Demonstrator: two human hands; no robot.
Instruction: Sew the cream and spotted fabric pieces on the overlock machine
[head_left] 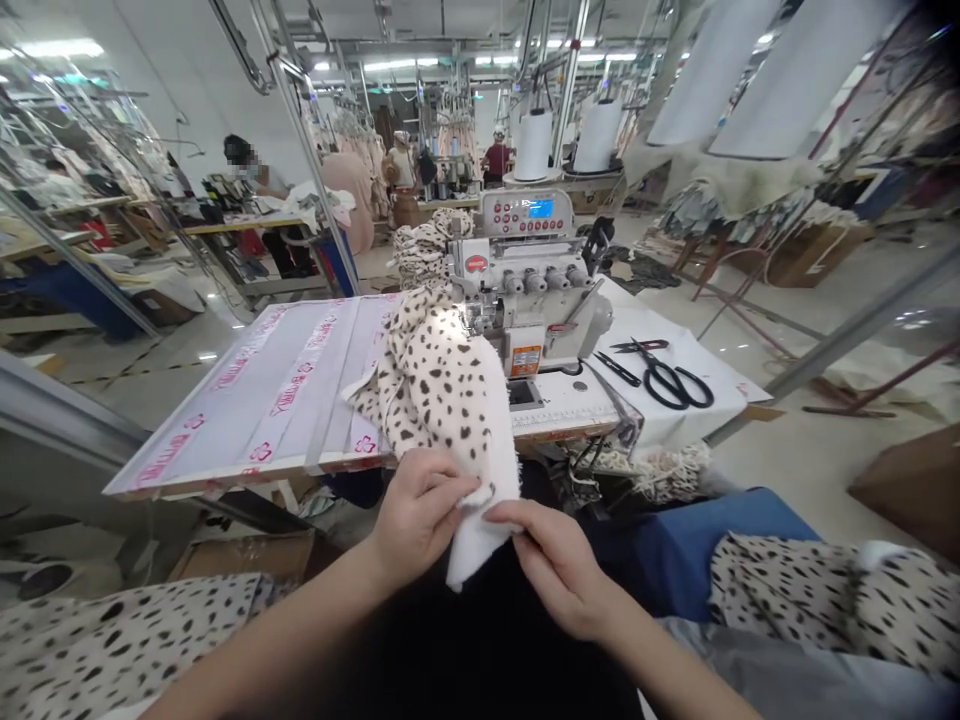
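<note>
A cream fabric piece with dark spots point(442, 385) drapes from the sewing machine point(525, 300) over the table's front edge, its plain white underside showing along the right. My left hand point(420, 510) pinches the spotted cloth near its lower end. Close beside it, my right hand point(559, 560) grips the white edge between thumb and fingers. The lower tip of the cloth hangs between both hands. At the back, the fabric lies by the lit needle area of the machine; the presser foot is hard to make out.
Black scissors point(671, 380) and small snips point(619, 368) lie right of the machine. More spotted fabric rests at lower left point(127, 640), at lower right point(832, 600) and behind the machine point(427, 250). Thread cones point(534, 145) stand above. A person point(255, 170) works at another table.
</note>
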